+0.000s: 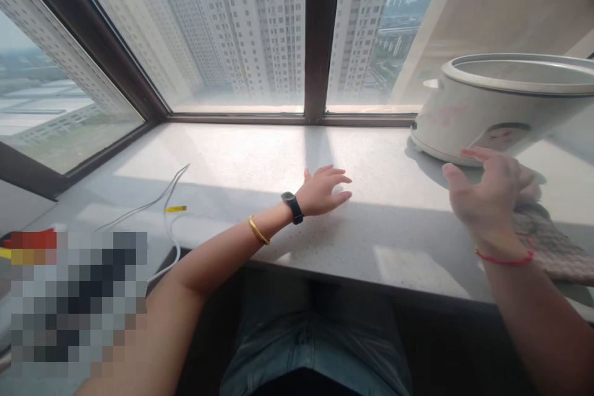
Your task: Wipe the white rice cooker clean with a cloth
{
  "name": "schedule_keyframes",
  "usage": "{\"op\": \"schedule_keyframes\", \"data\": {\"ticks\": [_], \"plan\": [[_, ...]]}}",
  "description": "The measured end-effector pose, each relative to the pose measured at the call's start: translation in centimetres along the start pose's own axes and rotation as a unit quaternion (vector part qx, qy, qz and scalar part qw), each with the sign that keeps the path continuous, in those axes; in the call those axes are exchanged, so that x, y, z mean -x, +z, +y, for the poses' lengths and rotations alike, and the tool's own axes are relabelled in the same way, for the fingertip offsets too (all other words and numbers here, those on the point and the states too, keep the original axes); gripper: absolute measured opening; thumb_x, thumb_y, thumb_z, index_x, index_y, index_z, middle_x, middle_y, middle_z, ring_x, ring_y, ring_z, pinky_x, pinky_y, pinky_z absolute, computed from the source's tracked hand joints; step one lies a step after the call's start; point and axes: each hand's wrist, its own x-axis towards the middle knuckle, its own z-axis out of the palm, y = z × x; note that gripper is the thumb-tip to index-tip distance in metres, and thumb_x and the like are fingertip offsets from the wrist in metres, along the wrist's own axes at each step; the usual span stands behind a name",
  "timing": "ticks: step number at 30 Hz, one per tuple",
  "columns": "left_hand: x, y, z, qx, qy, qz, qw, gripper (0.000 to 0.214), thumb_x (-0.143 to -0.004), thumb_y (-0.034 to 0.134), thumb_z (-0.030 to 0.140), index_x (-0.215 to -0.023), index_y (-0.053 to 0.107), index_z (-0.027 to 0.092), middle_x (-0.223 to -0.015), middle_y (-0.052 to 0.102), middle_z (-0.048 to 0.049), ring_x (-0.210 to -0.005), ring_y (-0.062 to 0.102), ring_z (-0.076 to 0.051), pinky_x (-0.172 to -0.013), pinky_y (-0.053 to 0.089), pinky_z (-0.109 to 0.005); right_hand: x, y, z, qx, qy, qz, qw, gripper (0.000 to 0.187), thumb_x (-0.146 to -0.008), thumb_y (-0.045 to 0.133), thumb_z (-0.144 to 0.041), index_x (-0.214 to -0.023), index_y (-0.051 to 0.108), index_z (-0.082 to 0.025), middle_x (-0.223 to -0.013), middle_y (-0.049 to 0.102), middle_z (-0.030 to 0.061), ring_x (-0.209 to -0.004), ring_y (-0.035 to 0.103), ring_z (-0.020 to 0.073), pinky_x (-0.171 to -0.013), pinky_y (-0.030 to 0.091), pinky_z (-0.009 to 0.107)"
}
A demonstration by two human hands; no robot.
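My left hand [322, 192] rests palm down on the pale speckled stone sill [241, 154], fingers spread and holding nothing. A black watch [292, 206] and a gold bangle [258, 230] sit on that wrist. My right hand [487, 195] is raised and open, with a red string bracelet [505, 258] at its wrist. It hangs just in front of a white rice cooker body [492, 114], which stands tilted with a pink pattern on its side. A pinkish quilted cloth [547, 247] lies under the edge of that hand, and contact between them is hard to judge.
A thin white cable [169, 210] with a yellow tag [175, 208] lies on the sill at left. A pixelated patch [74, 303] hides the lower left. Behind the sill, a dark window frame [320, 31] rises, with high-rise buildings beyond the glass.
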Motion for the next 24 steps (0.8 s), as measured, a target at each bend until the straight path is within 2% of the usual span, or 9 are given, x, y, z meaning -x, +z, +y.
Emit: {"op": "schedule_keyframes", "data": {"ticks": [3, 6, 9, 11, 15, 18, 21, 24], "plan": [[0.3, -0.4, -0.3, -0.024, 0.016, 0.001, 1.0, 0.037, -0.097, 0.054, 0.045, -0.128, 0.063, 0.026, -0.154, 0.047, -0.0081, -0.15, 0.026, -0.034, -0.115, -0.002, -0.077, 0.9, 0.3, -0.8, -0.012, 0.012, -0.047, 0.999, 0.04, -0.077, 0.054, -0.051, -0.108, 0.067, -0.028, -0.132, 0.063, 0.0093, -0.135, 0.044, 0.0347, -0.115, 0.019, 0.065], [0.0, -0.7, -0.5, -0.041, 0.02, 0.001, 0.999, 0.035, -0.097, 0.056, 0.042, -0.127, 0.063, 0.025, -0.154, 0.047, -0.0078, -0.151, 0.026, -0.033, -0.115, -0.003, -0.077, 0.7, 1.3, -2.2, 0.006, 0.032, -0.096, 0.995, 0.041, -0.077, 0.051, -0.054, -0.106, 0.066, -0.029, -0.132, 0.062, 0.0087, -0.136, 0.039, 0.0352, -0.113, 0.011, 0.071], [-0.3, -0.7, -1.0, -0.059, 0.03, 0.011, 0.998, 0.032, -0.097, 0.058, 0.038, -0.126, 0.063, 0.025, -0.153, 0.049, -0.0072, -0.15, 0.027, -0.032, -0.113, -0.002, -0.08, 0.3, 2.6, -3.3, 0.021, 0.007, -0.13, 0.991, 0.042, -0.081, 0.046, -0.055, -0.108, 0.064, -0.028, -0.132, 0.06, 0.0098, -0.136, 0.035, 0.0355, -0.111, 0.004, 0.075], [-0.4, -0.6, -1.6, -0.076, 0.045, 0.022, 0.996, 0.03, -0.096, 0.06, 0.037, -0.124, 0.063, 0.025, -0.152, 0.05, -0.0064, -0.15, 0.027, -0.032, -0.112, -0.002, -0.081, 0.2, 3.5, -3.4, 0.033, -0.014, -0.137, 0.99, 0.044, -0.085, 0.043, -0.053, -0.112, 0.063, -0.025, -0.133, 0.059, 0.0113, -0.134, 0.034, 0.0348, -0.112, 0.005, 0.073], [-0.3, -0.8, -2.8, -0.101, 0.068, 0.072, 0.99, 0.027, -0.095, 0.062, 0.032, -0.121, 0.063, 0.025, -0.15, 0.052, -0.0068, -0.149, 0.03, -0.032, -0.111, -0.002, -0.082, 0.4, 4.7, -1.8, 0.064, -0.018, -0.171, 0.983, 0.051, -0.087, 0.046, -0.05, -0.121, 0.064, -0.016, -0.13, 0.058, 0.0178, -0.129, 0.034, 0.0335, -0.115, 0.02, 0.055], [0.0, -1.0, -3.5, -0.094, 0.073, 0.105, 0.987, 0.027, -0.096, 0.062, 0.032, -0.122, 0.063, 0.025, -0.148, 0.054, -0.0083, -0.147, 0.034, -0.032, -0.112, 0.002, -0.082, 0.6, 5.0, -0.3, 0.069, -0.019, -0.189, 0.979, 0.051, -0.087, 0.049, -0.048, -0.121, 0.064, -0.014, -0.126, 0.06, 0.0189, -0.126, 0.036, 0.0323, -0.114, 0.024, 0.046], [0.4, -1.0, -3.5, -0.072, 0.081, 0.113, 0.988, 0.025, -0.097, 0.06, 0.032, -0.121, 0.064, 0.024, -0.143, 0.058, -0.0091, -0.142, 0.042, -0.03, -0.114, 0.006, -0.079, 1.0, 4.9, 0.0, 0.056, -0.015, -0.17, 0.984, 0.046, -0.088, 0.048, -0.046, -0.118, 0.065, -0.016, -0.125, 0.061, 0.017, -0.126, 0.038, 0.0318, -0.114, 0.022, 0.048], [0.8, -1.0, -3.2, -0.048, 0.074, 0.101, 0.991, 0.024, -0.098, 0.058, 0.032, -0.12, 0.065, 0.023, -0.138, 0.063, -0.0094, -0.133, 0.053, -0.027, -0.116, 0.006, -0.076, 1.3, 4.8, -0.7, 0.028, -0.002, -0.146, 0.989, 0.039, -0.088, 0.049, -0.045, -0.113, 0.067, -0.021, -0.126, 0.063, 0.0122, -0.129, 0.04, 0.032, -0.114, 0.017, 0.057]]}}
